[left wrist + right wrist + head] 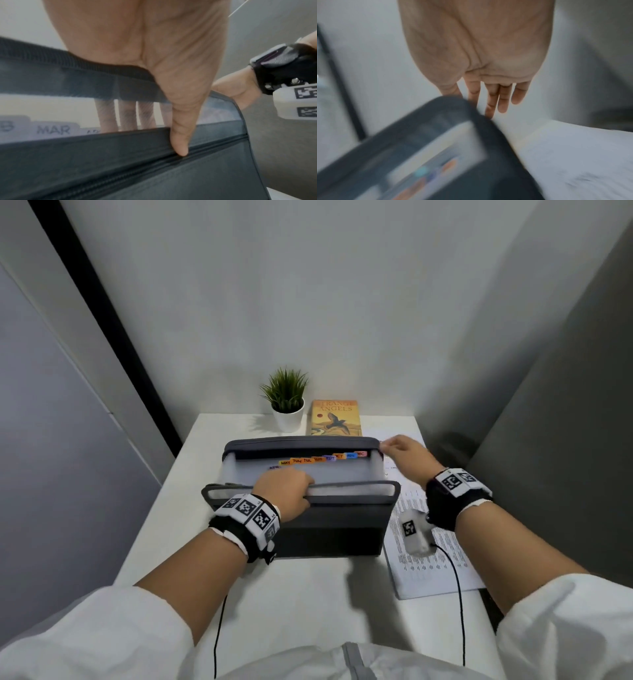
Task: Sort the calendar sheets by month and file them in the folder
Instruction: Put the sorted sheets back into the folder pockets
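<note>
A dark grey accordion folder [335, 529] stands open on the white desk [308, 594], its coloured month tabs [322, 458] showing inside. My left hand [284, 487] pinches the folder's front wall [120, 169], with the fingers inside and the thumb [180, 142] outside on the zip seam; a MAR tab [54, 129] shows beside them. My right hand [406, 451] reaches to the folder's far right corner [402, 142] with straight fingers [503, 100] and holds nothing. Printed calendar sheets [431, 563] lie flat on the desk right of the folder, under my right forearm.
A potted plant [287, 402] and an orange book [336, 419] stand at the back of the desk behind the folder. A small white marked device [416, 530] with a black cable lies on the sheets. Walls close in on both sides.
</note>
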